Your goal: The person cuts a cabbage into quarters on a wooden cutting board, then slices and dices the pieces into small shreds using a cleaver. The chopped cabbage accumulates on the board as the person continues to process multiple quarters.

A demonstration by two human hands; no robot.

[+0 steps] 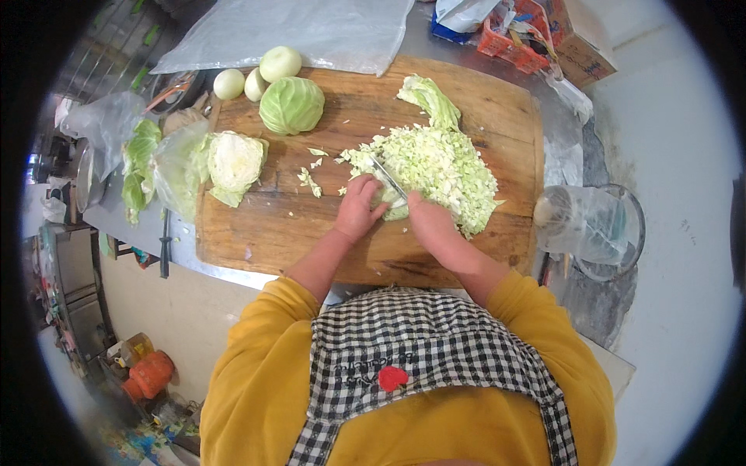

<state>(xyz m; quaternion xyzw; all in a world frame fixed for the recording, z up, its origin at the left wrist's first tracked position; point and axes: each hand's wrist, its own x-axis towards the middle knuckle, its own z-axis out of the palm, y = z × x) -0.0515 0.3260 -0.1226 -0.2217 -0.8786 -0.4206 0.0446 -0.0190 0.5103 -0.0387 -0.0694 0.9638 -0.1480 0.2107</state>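
Note:
My right hand (431, 222) grips a kitchen knife, its handle hidden in my fist. The narrow knife blade (389, 177) points up and left over a cabbage piece (396, 211). My left hand (360, 204) presses on that piece just left of the blade, fingers bent and thumb toward the knife. Chopped cabbage (443, 169) forms a wide heap right of the blade on the wooden cutting board (315, 239). A larger cabbage wedge (431, 102) lies at the heap's far side. Several small scraps (310, 182) are scattered left of my hands.
A whole cabbage (291, 106), peeled onions (228, 84) and a cut cabbage (235, 160) sit along the board's left. Beyond are a plastic sheet (291, 29) and an orange basket (513, 38). A bag-covered object (583, 224) stands right; a dark-handled tool (165, 250) overhangs the table's left edge.

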